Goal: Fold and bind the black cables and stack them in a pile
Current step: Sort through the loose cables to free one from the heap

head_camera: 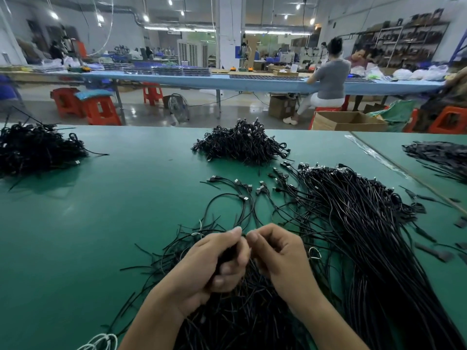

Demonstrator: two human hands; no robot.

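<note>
Left hand [214, 266]: fingers curled round folded black cable [226, 253], tabletop [75, 236] front edge. Right hand [280, 258]: fingers curled, pinching same cable. Bound pile [242, 145]: far edge.

No legible text, labels or signs anywhere.
</note>
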